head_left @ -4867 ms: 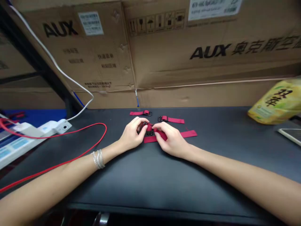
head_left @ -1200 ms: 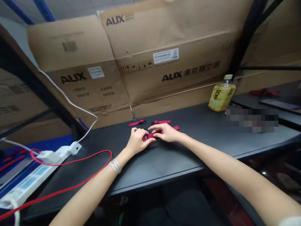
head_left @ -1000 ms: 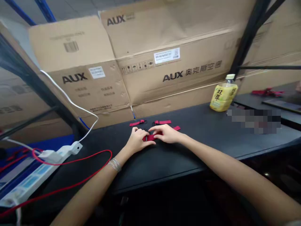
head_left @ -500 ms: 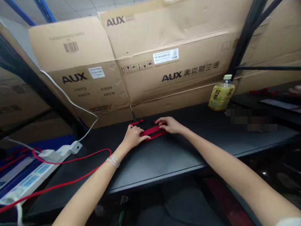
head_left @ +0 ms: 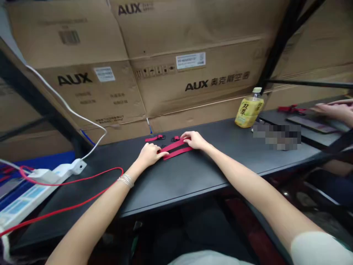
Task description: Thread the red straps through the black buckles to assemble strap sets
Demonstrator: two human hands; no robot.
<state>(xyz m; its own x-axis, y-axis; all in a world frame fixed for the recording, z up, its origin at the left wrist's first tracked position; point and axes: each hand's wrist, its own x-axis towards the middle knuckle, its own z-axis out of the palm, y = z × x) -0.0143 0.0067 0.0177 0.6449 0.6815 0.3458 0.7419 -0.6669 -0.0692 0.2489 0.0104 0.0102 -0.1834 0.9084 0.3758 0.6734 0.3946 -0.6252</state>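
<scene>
A red strap (head_left: 177, 150) lies in two roughly parallel strips on the black tabletop (head_left: 176, 180). My left hand (head_left: 150, 154) is closed on its left end, the thumb and fingers pinching it. At the other end my right hand (head_left: 193, 140) pinches the upper strip between thumb and fingers. Just behind my hands are a short red strap piece with a black buckle (head_left: 156, 138) and another small red piece with a black buckle (head_left: 175, 138). The fingertips partly hide both ends of the strap.
A yellow bottle (head_left: 249, 110) stands at the back right. Cardboard boxes (head_left: 165, 88) line the back. On the left are a white power strip (head_left: 33, 198) and a red cable (head_left: 68, 209). Another person's hand (head_left: 338, 110) is at the far right, near red straps (head_left: 292, 109).
The camera view has tilted down and shifted right. Both hands still hold the strap, whose two strips show more clearly. The other person's hand is more in view.
</scene>
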